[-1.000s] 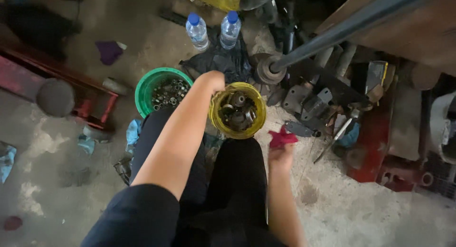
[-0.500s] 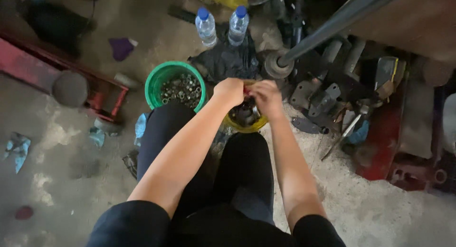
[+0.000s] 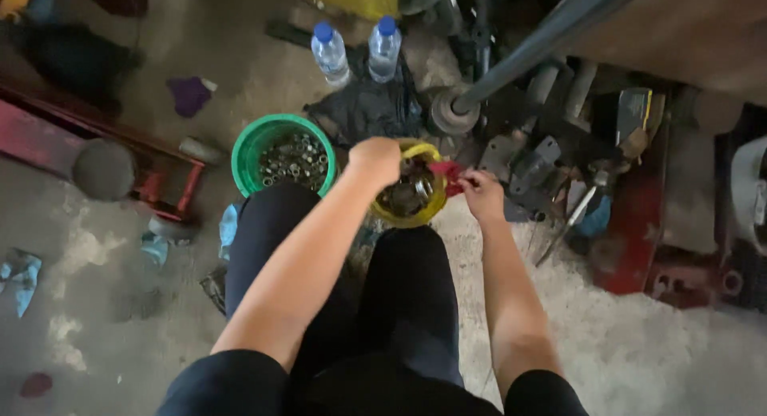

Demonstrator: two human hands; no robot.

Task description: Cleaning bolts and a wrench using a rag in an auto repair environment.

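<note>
The left hand (image 3: pixel 375 160) is curled into a loose fist over the near-left rim of the round yellow plastic tub of dark metal parts (image 3: pixel 427 214) (what the fingers grip is hidden). The right hand (image 3: pixel 482 194) pinches a small red rag (image 3: pixel 447 173) just beside the tub's right rim. A green plastic bucket of nuts (image 3: pixel 249 148) stands to the left.

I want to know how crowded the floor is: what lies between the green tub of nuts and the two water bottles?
In the head view, mostly bare concrete separates the green tub from the bottles; a dark rag lies just right.
</note>
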